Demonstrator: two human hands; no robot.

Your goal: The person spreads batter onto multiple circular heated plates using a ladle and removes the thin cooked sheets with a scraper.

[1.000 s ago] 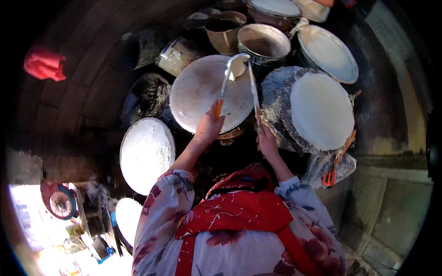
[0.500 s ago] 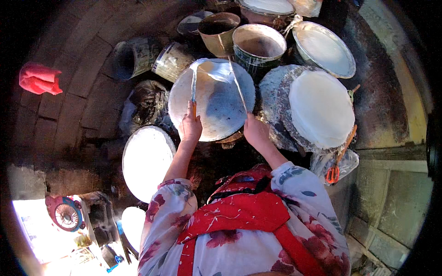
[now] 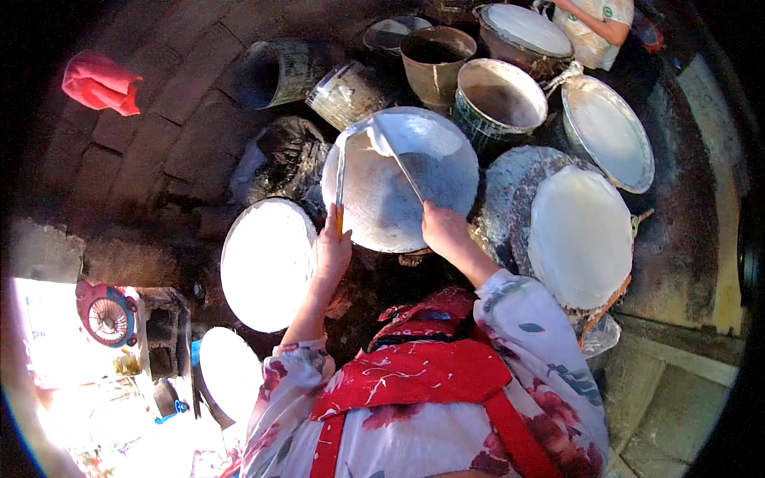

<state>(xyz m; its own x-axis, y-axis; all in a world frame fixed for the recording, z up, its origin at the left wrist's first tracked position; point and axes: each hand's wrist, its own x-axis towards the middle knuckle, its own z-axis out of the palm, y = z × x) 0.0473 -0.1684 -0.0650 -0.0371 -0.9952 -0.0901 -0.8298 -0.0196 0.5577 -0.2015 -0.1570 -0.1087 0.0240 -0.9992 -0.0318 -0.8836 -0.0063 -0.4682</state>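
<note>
In front of me is a round, pale flat griddle (image 3: pixel 390 219). My left hand (image 3: pixel 331 253) is closed round the orange handle of a long, thin, flat metal blade (image 3: pixel 340 175). My right hand (image 3: pixel 448 229) grips a thin straight stick (image 3: pixel 402 169). Both tools reach over the griddle to its far edge, where their tips come close together. A pale, thin, sheet-like strip (image 3: pixel 357 130) hangs between the tips; whether it touches the griddle I cannot tell. Brightness on the far right of the griddle hides whether anything lies there.
White-topped round trays (image 3: pixel 269 264) stand to the left. On the right, a thick white round stack (image 3: pixel 580 237) rests on a crusted board. Beyond are a cloth-rimmed white pan (image 3: pixel 608 131) and several buckets (image 3: pixel 500 94). Another person's arm (image 3: pixel 594 17) shows far right.
The view has shifted, so the griddle sits further right. The tool tips have drawn together at the far edge, and the pale sheet between them looks narrower than before.
</note>
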